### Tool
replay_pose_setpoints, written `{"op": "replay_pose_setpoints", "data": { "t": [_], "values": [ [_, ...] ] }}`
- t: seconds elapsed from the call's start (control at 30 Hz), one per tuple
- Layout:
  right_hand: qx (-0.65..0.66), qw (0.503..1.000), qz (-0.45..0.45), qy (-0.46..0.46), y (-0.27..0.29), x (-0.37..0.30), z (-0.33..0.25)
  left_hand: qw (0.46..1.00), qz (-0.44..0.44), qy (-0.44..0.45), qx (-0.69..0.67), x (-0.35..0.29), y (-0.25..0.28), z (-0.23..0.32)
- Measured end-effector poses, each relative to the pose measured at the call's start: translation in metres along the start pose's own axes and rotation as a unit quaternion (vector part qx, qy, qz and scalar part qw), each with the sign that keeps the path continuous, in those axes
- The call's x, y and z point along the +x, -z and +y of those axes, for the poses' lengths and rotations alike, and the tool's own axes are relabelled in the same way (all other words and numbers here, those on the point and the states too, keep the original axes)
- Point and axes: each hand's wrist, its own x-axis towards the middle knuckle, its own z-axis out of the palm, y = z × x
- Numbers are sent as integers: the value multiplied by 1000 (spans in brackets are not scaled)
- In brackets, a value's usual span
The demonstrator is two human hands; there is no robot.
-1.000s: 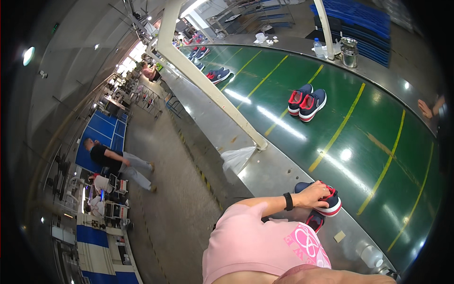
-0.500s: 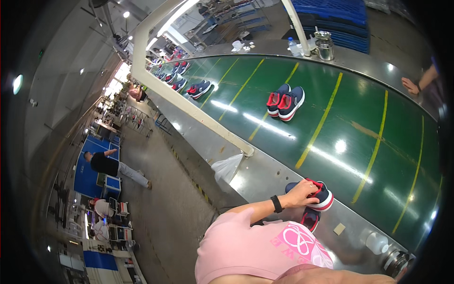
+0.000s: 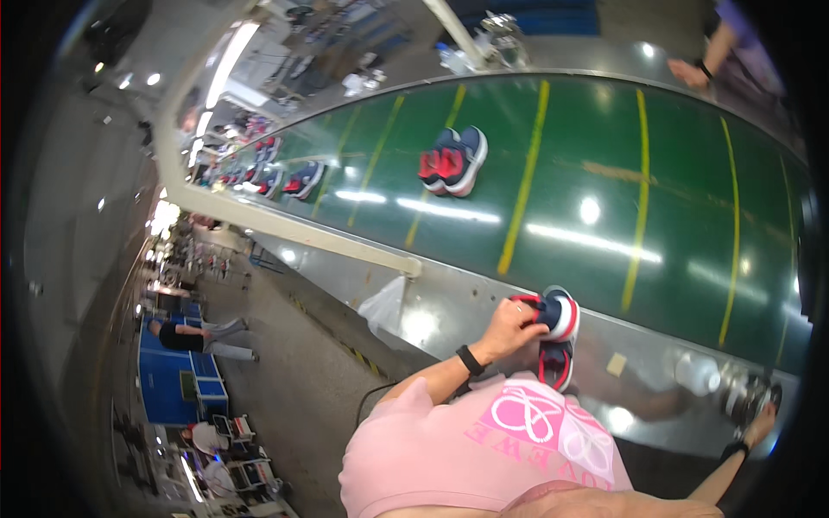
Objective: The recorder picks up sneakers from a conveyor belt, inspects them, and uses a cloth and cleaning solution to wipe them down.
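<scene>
My left hand (image 3: 515, 324) grips a navy sneaker (image 3: 560, 312) with a red lining and a white and red sole, tilted at the belt's near edge. Just below it on the metal ledge rests a second matching sneaker (image 3: 555, 363). Far to the right, my right hand (image 3: 760, 425) is at a shiny metal pot (image 3: 739, 399). Its fingers look closed around something dark by the pot's rim, too small and blurred to name. A clear plastic bottle (image 3: 696, 373) lies beside the pot.
A green conveyor belt (image 3: 579, 242) with yellow lines carries a pair of sneakers (image 3: 453, 161) and more pairs further left. A white frame post (image 3: 294, 226) crosses the near left. Across the belt is another person's hand (image 3: 688, 73). A small yellowish pad (image 3: 617, 364) lies on the ledge.
The view has swung, and the belt's shoes appear further left. The sneaker in my left hand has turned more upright. My right hand now shows clearly at the metal pot.
</scene>
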Motion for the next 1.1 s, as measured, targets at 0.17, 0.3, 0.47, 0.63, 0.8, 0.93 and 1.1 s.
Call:
{"op": "replay_pose_setpoints", "data": {
  "t": [0.17,0.3,0.47,0.63,0.8,0.93,1.1],
  "values": [
    [30,998,26,-46,0,6,-28,994,59,-7,96,-11,8,23],
    [-67,992,104,-31,47,1,-48,992,48,-26,117,-7,7,22],
    [69,965,255,3,104,-70,-223,996,30,-22,82,-18,4,18],
    [392,913,111,23,69,-173,-378,999,13,-3,30,-35,3,16],
    [501,851,-151,31,22,-265,-486,1000,-3,18,-16,-39,10,6],
    [506,819,-267,38,-1,-313,-537,1000,-11,27,-12,-42,10,1],
    [530,786,-318,-17,-16,-345,-572,1000,-13,-9,-22,-41,7,-5]
  ]
}}
